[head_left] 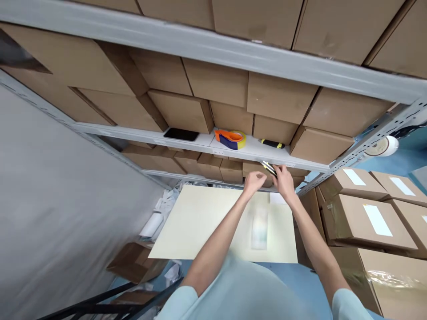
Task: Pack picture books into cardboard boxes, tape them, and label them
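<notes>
In my right hand (284, 181) is a utility knife (269, 169), black and yellow with a silvery end pointing up and left toward the shelf edge. Close beside it, my left hand (255, 181) has its fingers curled closed; anything inside them is hidden. Both hands are raised in front of the lower shelf, above the far side of a pale board (200, 222). A blurred whitish, upright-looking item (259, 229) shows over the board between my forearms; its kind is unclear.
On the shelf (200, 141) lie a black phone (181, 134), a tape roll in an orange and purple dispenser (230, 138) and a black-and-yellow tool (272, 143). Cardboard boxes (280, 95) fill the rack. Labelled cartons (370, 222) stack at right; a grey wall (66, 200) stands left.
</notes>
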Demonstrator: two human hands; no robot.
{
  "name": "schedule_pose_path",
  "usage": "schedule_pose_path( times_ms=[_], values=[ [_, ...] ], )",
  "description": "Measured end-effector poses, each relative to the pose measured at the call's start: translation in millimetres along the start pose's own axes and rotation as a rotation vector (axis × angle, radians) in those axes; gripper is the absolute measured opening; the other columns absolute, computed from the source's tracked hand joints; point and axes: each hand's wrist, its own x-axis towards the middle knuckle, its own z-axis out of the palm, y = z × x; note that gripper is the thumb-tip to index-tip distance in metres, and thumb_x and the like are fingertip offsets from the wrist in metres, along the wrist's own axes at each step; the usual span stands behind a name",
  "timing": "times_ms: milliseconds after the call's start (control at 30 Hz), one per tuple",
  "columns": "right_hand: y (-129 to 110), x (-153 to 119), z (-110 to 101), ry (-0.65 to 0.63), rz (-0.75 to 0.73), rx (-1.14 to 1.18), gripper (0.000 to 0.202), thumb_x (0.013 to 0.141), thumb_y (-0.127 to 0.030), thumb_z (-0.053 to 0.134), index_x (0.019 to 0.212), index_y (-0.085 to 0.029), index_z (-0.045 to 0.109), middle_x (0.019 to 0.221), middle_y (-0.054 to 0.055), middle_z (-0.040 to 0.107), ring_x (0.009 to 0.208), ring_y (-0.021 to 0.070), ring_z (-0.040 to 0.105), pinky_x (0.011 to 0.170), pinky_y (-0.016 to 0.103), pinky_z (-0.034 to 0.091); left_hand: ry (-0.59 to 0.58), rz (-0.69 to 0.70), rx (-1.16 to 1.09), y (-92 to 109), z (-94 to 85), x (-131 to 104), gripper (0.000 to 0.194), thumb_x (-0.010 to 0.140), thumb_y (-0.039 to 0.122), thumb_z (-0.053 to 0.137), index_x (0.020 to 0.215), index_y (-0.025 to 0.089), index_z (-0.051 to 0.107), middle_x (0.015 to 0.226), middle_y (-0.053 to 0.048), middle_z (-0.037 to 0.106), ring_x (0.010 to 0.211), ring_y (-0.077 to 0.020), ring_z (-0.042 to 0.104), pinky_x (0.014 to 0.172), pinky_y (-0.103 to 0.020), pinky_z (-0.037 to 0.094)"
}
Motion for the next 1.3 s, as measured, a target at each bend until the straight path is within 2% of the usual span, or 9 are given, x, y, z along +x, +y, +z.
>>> schedule_pose_path(
  times_ms=[133, 233, 433, 567, 733, 933, 1033, 1100, 1300],
  values=[
    [2.7, 76.6, -18.0, 0.012, -0.092, -0.043, 0.038, 0.109, -0.021, 0.054, 0.145, -0.018, 0.064, 0.135, 0.017, 0.065, 0.122, 0.0297, 0.063, 0.107, 0.041, 0.046, 0.098, 0.092, -0.013, 45.5, -36.9, 21.9, 0.017, 0.094, 0.026, 0.071, 0.098, 0.026, 0.088, 0.116, -0.004, 0.086, 0.12, -0.0266, 0.078, 0.109, -0.033, 0.057],
    [0.7, 109.8, -17.3, -0.06, -0.083, -0.084, 0.035, 0.109, -0.021, 0.054, 0.141, -0.019, 0.068, 0.136, 0.017, 0.066, 0.126, 0.0289, 0.06, 0.11, 0.041, 0.041, 0.149, 0.131, -0.002, 58.1, -50.7, 20.3, 0.017, 0.094, 0.024, 0.071, 0.094, 0.026, 0.088, 0.117, -0.004, 0.086, 0.121, -0.0288, 0.078, 0.111, -0.036, 0.056],
    [-3.8, 131.3, -5.6, -0.141, -0.035, -0.097, 0.038, 0.108, -0.02, 0.053, 0.144, -0.018, 0.067, 0.139, 0.017, 0.066, 0.127, 0.0284, 0.059, 0.113, 0.039, 0.039, 0.121, 0.114, 0.001, 46.6, -53.6, 6.8, 0.023, 0.096, 0.02, 0.065, 0.097, 0.025, 0.088, 0.112, -0.005, 0.086, 0.114, -0.0261, 0.079, 0.107, -0.033, 0.057],
    [2.7, 124.9, 2.4, -0.069, -0.062, -0.083, 0.042, 0.108, -0.019, 0.047, 0.145, -0.014, 0.066, 0.152, 0.021, 0.059, 0.133, 0.0326, 0.056, 0.117, 0.044, 0.041, 0.07, 0.067, -0.014, 11.2, -35.6, -1.1, 0.03, 0.098, 0.015, 0.058, 0.102, 0.023, 0.086, 0.115, -0.004, 0.086, 0.108, -0.0229, 0.079, 0.104, -0.031, 0.058],
    [26.3, 41.3, 52.6, 0.158, -0.1, 0.09, 0.044, 0.113, -0.027, 0.038, 0.15, -0.018, 0.061, 0.159, 0.019, 0.053, 0.146, 0.033, 0.05, 0.12, 0.051, 0.042, 0.017, -0.101, -0.049, -93.4, 8.9, -45.0, 0.032, 0.097, 0.01, 0.054, 0.108, 0.021, 0.083, 0.121, -0.006, 0.084, 0.117, -0.0212, 0.076, 0.109, -0.03, 0.055],
    [57.4, -159.7, 157.9, -0.175, 0.252, 0.35, 0.04, 0.109, -0.028, 0.043, 0.141, -0.014, 0.064, 0.138, 0.021, 0.066, 0.127, 0.0306, 0.066, 0.11, 0.048, 0.055, -0.165, -0.49, 0.017, -211.9, 74.0, -136.8, 0.031, 0.102, 0.014, 0.053, 0.123, 0.018, 0.075, 0.126, -0.01, 0.082, 0.119, -0.021, 0.076, 0.108, -0.032, 0.056],
    [63.5, -234.6, 197.1, -0.379, 0.399, 0.414, 0.039, 0.106, -0.027, 0.049, 0.139, -0.013, 0.065, 0.135, 0.02, 0.068, 0.119, 0.0291, 0.069, 0.105, 0.046, 0.058, -0.197, -0.519, 0.008, -237.7, 104.7, -164.5, 0.028, 0.107, 0.023, 0.054, 0.128, 0.018, 0.072, 0.132, -0.011, 0.08, 0.117, -0.0199, 0.076, 0.108, -0.03, 0.055],
    [63.1, -260.8, 213.2, -0.442, 0.423, 0.424, 0.039, 0.107, -0.027, 0.05, 0.14, -0.014, 0.065, 0.136, 0.019, 0.067, 0.119, 0.0278, 0.068, 0.105, 0.044, 0.059, -0.187, -0.491, -0.01, -244.6, 121.5, -172.2, 0.027, 0.108, 0.029, 0.056, 0.128, 0.018, 0.071, 0.131, -0.012, 0.079, 0.112, -0.0205, 0.076, 0.104, -0.03, 0.056],
    [41.8, -262.1, 235.9, -0.442, 0.413, 0.41, 0.042, 0.109, -0.03, 0.048, 0.146, -0.017, 0.064, 0.136, 0.017, 0.063, 0.12, 0.0265, 0.065, 0.104, 0.043, 0.058, -0.137, -0.46, 0.047, -245.9, 147.7, -165.2, 0.038, 0.1, 0.043, 0.075, 0.128, 0.018, 0.07, 0.127, -0.011, 0.079, 0.104, -0.0218, 0.075, 0.098, -0.031, 0.056]
  ],
)
